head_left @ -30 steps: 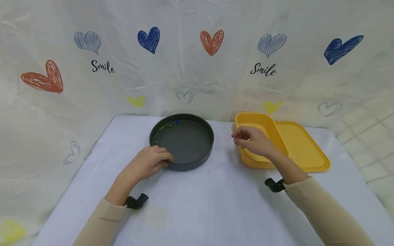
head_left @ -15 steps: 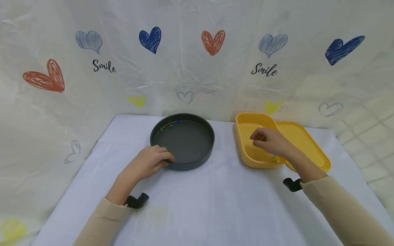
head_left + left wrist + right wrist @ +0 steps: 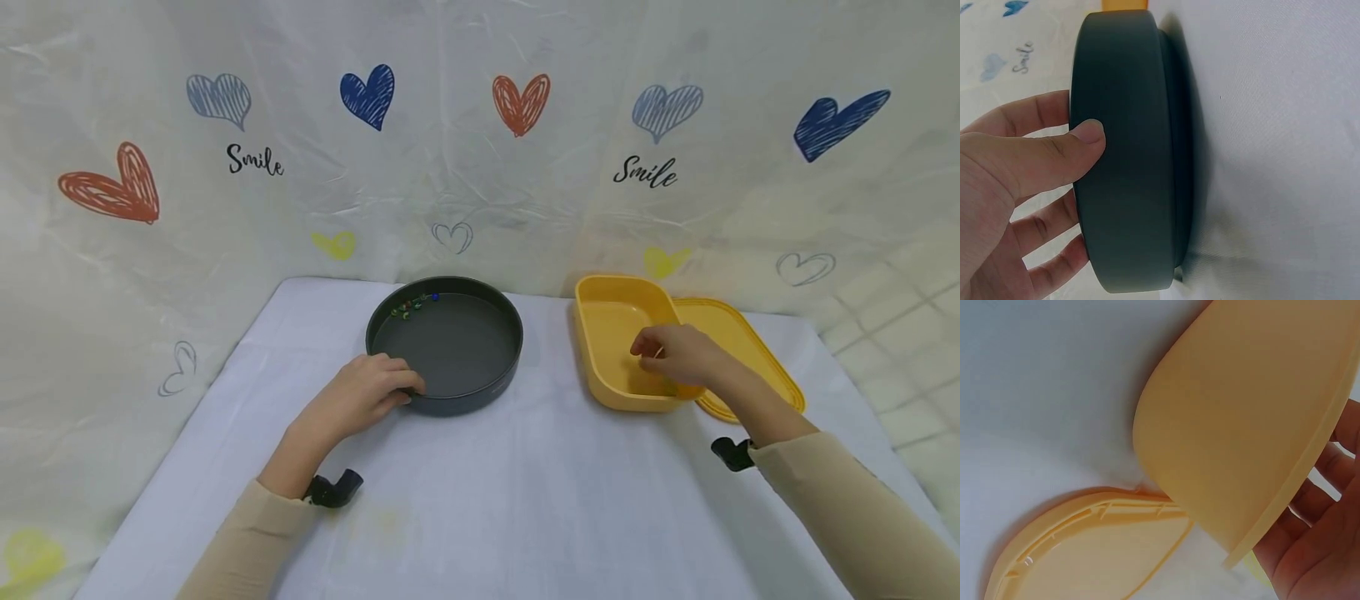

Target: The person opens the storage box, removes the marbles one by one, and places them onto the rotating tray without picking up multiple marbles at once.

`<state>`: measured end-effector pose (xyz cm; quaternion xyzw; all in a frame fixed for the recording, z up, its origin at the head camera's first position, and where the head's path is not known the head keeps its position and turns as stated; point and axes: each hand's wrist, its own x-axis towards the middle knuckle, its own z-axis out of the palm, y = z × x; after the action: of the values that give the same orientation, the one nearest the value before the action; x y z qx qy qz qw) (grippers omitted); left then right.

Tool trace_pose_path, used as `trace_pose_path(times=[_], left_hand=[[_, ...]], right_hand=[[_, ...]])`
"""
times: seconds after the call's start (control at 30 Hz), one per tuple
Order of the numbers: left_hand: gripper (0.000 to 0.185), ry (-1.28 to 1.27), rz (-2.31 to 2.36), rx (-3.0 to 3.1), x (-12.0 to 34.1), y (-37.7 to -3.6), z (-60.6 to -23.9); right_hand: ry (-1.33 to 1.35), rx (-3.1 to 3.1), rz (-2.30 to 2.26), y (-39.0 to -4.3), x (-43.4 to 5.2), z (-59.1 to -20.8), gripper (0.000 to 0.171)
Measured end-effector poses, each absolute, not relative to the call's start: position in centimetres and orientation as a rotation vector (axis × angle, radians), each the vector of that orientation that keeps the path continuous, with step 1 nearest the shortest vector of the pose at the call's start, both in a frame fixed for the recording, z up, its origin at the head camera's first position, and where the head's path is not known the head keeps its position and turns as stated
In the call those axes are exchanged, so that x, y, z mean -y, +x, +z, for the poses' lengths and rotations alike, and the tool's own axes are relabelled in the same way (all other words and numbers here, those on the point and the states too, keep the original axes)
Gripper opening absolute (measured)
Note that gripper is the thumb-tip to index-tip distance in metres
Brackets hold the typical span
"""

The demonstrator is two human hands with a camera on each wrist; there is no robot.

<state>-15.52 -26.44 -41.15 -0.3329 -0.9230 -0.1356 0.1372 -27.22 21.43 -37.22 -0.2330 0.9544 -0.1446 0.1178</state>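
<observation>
Several small marbles, green, red and blue, lie along the back left inside wall of a round dark grey pan. My left hand grips the pan's near left rim, with the thumb outside and the fingers over the edge in the left wrist view. Over the near part of a yellow plastic container is my right hand, its fingers loosely bent and reaching down inside. Nothing shows between its thumb and forefinger. The container's wall hides the fingertips in the right wrist view, and the hand covers part of the container's floor.
A yellow lid lies flat to the right of the container, partly under its edge. A white cloth covers the table. Behind stands a pale curtain printed with hearts.
My right hand has moved right from the container's left rim and lowered into its near part. In the pan, the marbles have rolled closer together. My left hand has stayed on the rim.
</observation>
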Motion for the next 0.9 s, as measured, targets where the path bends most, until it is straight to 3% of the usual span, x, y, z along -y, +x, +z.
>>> trace_pose_path(times=[0.9], left_hand=[[0.028,-0.968,-0.428,2.679,26.21,-15.3,-40.79]], right_hand=[[-0.65,-2.65,-0.139,-26.64,-21.25,-37.18,0.022]])
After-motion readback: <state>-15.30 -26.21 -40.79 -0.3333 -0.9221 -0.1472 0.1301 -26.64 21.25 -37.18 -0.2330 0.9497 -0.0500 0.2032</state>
